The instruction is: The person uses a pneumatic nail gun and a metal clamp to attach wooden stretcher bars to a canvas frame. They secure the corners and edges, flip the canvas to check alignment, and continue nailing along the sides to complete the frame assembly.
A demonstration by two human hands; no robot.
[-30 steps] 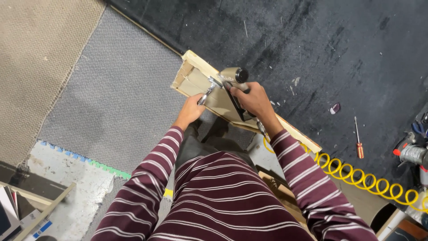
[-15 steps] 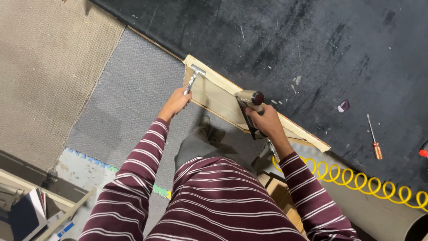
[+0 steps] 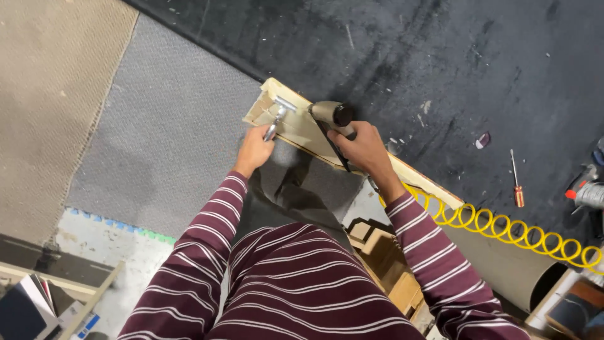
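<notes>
A dark, scuffed floor (image 3: 440, 56) fills the upper part of the view from the head camera, with a grey carpet (image 3: 170, 132) and a tan mat (image 3: 44, 94) lying beside it at left. At the bottom of the view are the sleeves and body of a person in a maroon shirt with white stripes (image 3: 296, 289), who looks straight down over both arms. A long pale wooden frame (image 3: 302, 129) runs at a slant along the edge where carpet meets dark floor, its near end just ahead of the person's hands. A yellow coiled air hose (image 3: 503, 226) trails from behind the right forearm across the floor toward the right edge. The right hand (image 3: 365, 151) is clenched around the grip of a nail gun (image 3: 332, 118), whose rounded head sits over the wooden frame. The left hand (image 3: 253, 151) is closed on the handle of a metal clamp (image 3: 277, 116), whose bright head rests on the frame's end, near the nail gun but apart from it. Stacked wooden blocks (image 3: 384, 258) stand below the right forearm. A screwdriver with a brown handle (image 3: 516, 179) lies alone on the dark floor, well apart from the hands, and the red and grey tool (image 3: 585, 192) at the right edge is only partly visible.
</notes>
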